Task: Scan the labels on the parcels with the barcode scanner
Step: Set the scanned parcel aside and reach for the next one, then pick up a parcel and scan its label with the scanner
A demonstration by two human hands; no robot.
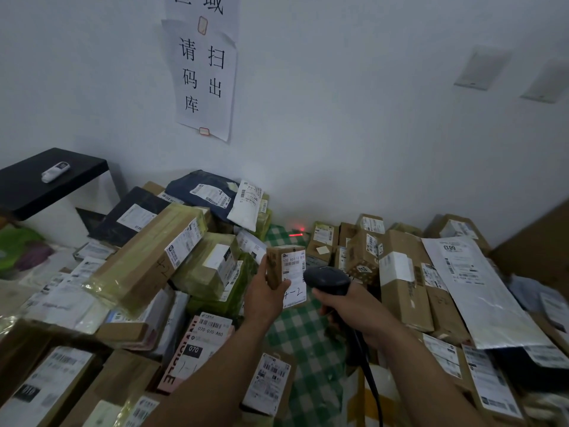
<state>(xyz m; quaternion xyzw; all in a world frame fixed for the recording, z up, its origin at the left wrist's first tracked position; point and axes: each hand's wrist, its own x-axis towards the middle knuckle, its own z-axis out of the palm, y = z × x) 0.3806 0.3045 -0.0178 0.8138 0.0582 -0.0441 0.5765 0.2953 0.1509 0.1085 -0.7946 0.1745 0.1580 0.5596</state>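
Below, green checked cloth [297, 329] between parcel piles [147, 257]; white wall [369, 118] behind.

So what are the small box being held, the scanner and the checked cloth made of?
Small box: brown cardboard by its matte tan faces, with a white paper label. Barcode scanner: probably dark moulded plastic, smooth, faintly shiny. Checked cloth: looks like woven fabric, green-and-white, or perhaps a coated sheet.

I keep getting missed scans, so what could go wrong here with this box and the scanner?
The red line lands on the checked cloth by the wall, not on the label of the box in the left hand, so this scan may miss. The cable of the scanner in the right hand trails past parcels and could snag.
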